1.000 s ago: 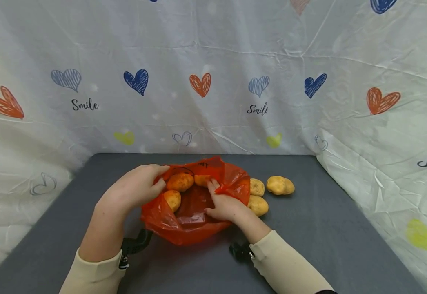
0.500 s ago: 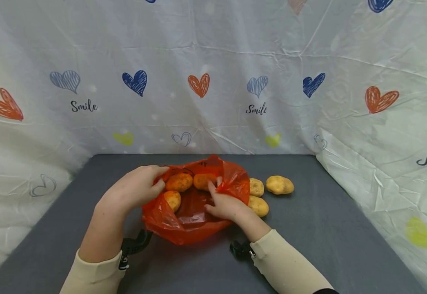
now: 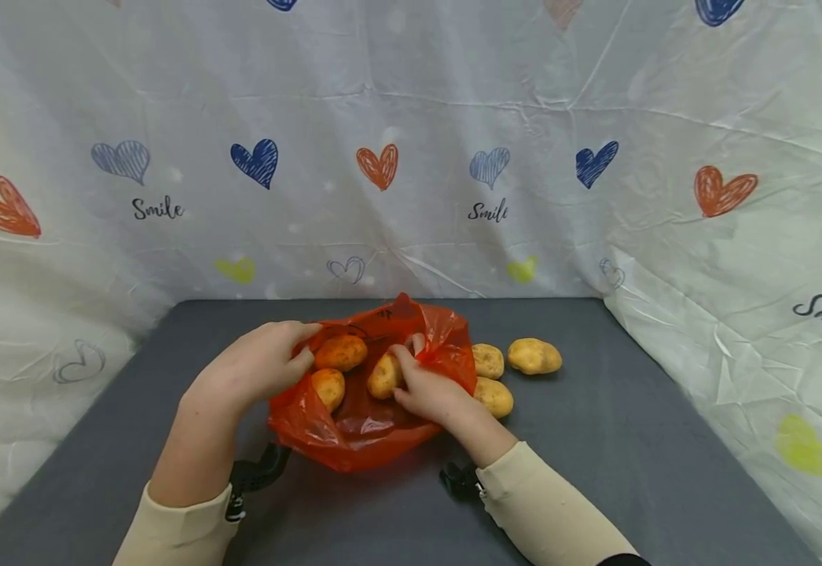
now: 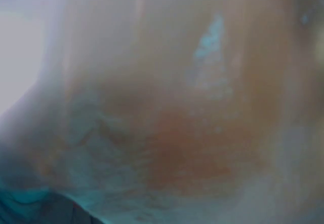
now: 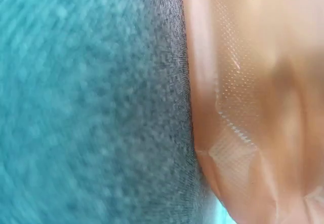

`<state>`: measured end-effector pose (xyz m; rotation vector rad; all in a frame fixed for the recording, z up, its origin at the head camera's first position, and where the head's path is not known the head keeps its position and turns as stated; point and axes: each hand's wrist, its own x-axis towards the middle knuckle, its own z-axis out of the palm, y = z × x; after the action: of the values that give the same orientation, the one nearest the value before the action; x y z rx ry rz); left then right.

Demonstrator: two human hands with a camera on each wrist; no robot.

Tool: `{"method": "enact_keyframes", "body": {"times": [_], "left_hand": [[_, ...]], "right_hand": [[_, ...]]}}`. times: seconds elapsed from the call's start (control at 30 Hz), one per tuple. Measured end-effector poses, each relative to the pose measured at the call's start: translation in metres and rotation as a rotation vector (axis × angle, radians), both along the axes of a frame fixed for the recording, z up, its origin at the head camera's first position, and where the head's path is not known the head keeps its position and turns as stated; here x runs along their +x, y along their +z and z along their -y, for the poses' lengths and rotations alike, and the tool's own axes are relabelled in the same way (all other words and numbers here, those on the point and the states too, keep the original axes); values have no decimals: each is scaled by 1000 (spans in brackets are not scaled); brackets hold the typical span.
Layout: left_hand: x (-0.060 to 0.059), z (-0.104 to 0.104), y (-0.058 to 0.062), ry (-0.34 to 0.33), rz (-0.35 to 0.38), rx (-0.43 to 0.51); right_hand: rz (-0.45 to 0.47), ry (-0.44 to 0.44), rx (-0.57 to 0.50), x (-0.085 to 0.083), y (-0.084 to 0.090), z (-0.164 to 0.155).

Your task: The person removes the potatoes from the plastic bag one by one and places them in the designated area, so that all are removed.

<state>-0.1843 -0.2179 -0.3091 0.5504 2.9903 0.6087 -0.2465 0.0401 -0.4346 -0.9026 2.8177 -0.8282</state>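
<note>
An orange plastic bag (image 3: 354,428) lies open on the dark grey table (image 3: 595,456) in the head view. My left hand (image 3: 269,362) grips the bag's left rim and holds it open. Inside my right hand (image 3: 421,385) curls round a potato (image 3: 383,376) near the bag's right edge. Two other potatoes (image 3: 340,352) (image 3: 329,387) lie in the bag by my left hand. The left wrist view is a blur of orange plastic (image 4: 182,133). In the right wrist view, orange plastic (image 5: 253,107) lies against the grey table (image 5: 91,102).
Three potatoes lie on the table just right of the bag: one (image 3: 488,361), one (image 3: 534,355) and one (image 3: 493,397). A white sheet (image 3: 411,118) printed with hearts walls in the back and both sides. Bare table shows to the right and front.
My right hand has drawn a potato from the back of the bag toward the front and middle. The left hand has kept its hold on the rim.
</note>
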Motion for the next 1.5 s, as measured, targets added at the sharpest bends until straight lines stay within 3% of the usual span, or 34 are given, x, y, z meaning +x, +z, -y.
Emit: {"method": "enact_keyframes", "body": {"times": [0.3,0.47,0.73,0.97,1.27,1.5], "left_hand": [[-1,-2,-1,-3,-27,-21],[-2,-2,0,8,-8,-30],[-4,-2,-2,-3,-20,-43],[-5,-5,-5,-7,-19,-39],[-5,-3,-5,-2,-21,-30],[-6,0,-5,-16,-27,-28]], "right_hand": [[75,-46,134,4,14,-5],[30,-49,188,11,23,-2],[-115,13,154,20,40,1],[-151,81,167,28,58,-6],[-181,182,58,41,86,-21],[-143,165,-68,44,97,-36]]}}
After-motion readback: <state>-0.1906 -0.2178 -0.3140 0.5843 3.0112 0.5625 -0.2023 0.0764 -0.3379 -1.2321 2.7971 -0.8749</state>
